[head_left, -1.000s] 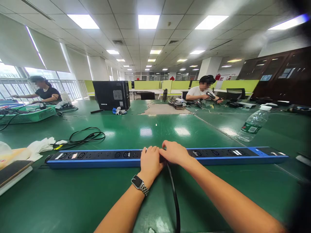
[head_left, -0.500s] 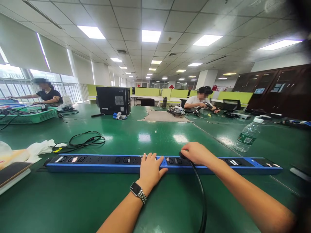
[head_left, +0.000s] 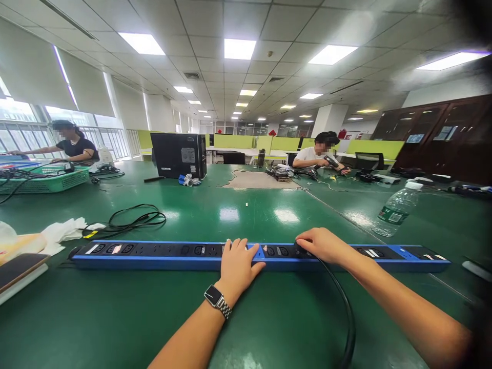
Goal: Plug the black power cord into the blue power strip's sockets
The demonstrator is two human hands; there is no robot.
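A long blue and black power strip [head_left: 154, 262] lies crosswise on the green table [head_left: 126, 312], its sockets facing up. My left hand [head_left: 239, 264] rests flat across the middle of the strip, fingers spread, with a watch [head_left: 214, 295] on the wrist. To the right of it, my right hand [head_left: 322, 244] is closed around a black plug [head_left: 300, 249] at the top of the strip. Fingers hide much of the plug, so I cannot tell whether it sits in a socket. Its thick black cable [head_left: 349, 312] curves down toward the front edge of view.
A water bottle [head_left: 397, 210] stands behind the strip's right part. At left are a coiled black cable [head_left: 134, 220], crumpled tissue [head_left: 63, 233] and a green basket [head_left: 61, 182]. Farther back stand a black computer case [head_left: 179, 156] and two people at work, one holding a power tool.
My right hand has shifted slightly right along the strip with the plug, and the cable has swung right. My left hand stays on the strip.
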